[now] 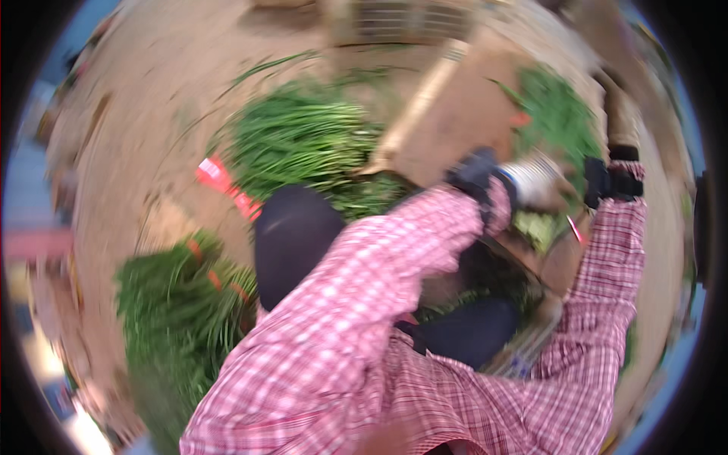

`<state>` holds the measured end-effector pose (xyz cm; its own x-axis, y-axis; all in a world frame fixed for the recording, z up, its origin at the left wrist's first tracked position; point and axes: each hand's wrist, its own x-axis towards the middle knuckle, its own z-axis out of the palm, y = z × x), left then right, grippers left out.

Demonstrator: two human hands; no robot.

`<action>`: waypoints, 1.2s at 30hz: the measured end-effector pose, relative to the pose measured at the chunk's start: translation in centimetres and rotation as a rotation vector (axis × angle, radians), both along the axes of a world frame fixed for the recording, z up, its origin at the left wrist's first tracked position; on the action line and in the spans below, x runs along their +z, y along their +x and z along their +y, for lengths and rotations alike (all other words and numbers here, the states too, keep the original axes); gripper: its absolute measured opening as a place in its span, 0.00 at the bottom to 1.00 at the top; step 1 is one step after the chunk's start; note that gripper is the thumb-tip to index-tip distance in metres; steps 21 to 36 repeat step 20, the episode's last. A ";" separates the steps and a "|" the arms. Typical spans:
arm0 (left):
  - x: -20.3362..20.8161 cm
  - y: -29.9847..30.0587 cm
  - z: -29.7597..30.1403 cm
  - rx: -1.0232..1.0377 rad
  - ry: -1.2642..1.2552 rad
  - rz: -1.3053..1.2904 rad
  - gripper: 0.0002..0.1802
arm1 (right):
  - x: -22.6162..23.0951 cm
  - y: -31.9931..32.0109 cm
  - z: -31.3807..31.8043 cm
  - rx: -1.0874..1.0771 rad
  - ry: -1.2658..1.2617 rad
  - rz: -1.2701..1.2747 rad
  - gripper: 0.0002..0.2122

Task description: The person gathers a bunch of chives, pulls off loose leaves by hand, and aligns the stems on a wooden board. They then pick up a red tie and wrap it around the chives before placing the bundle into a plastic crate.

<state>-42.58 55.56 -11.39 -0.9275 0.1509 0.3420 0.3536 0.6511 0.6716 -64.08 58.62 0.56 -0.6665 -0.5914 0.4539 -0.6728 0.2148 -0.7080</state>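
My left hand (540, 182), in a white and tan glove, lies across a bunch of chives (557, 110) at the right. Its fingers look curled over the bunch, though motion smears them. Green leaves spread beyond the hand, and pale cut stems (537, 229) show on its near side. My right hand (622, 114), also in a tan glove, reaches out at the far right, beside the leaves. Blur hides its fingers and anything in them. Dark bands circle both wrists over pink checked sleeves.
A large loose heap of chives (299, 136) lies on the brown ground ahead. At the left are bunches tied with orange bands (189, 303). A red strip (220, 182) lies by the heap. A brown board with a pale edge (417, 106) slants ahead; a crate (402, 21) stands beyond.
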 end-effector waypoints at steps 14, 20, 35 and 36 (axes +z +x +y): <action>5.3 2.4 -6.0 0.416 0.120 0.057 0.17 | -0.9 22.6 20.7 -0.222 0.240 -0.386 0.09; -3.1 6.2 -8.1 0.466 0.091 -0.089 0.16 | -4.9 21.1 14.4 -0.289 0.239 -0.151 0.18; -3.1 6.2 -8.1 0.466 0.091 -0.089 0.16 | -4.9 21.1 14.4 -0.289 0.239 -0.151 0.18; -3.1 6.2 -8.1 0.466 0.091 -0.089 0.16 | -4.9 21.1 14.4 -0.289 0.239 -0.151 0.18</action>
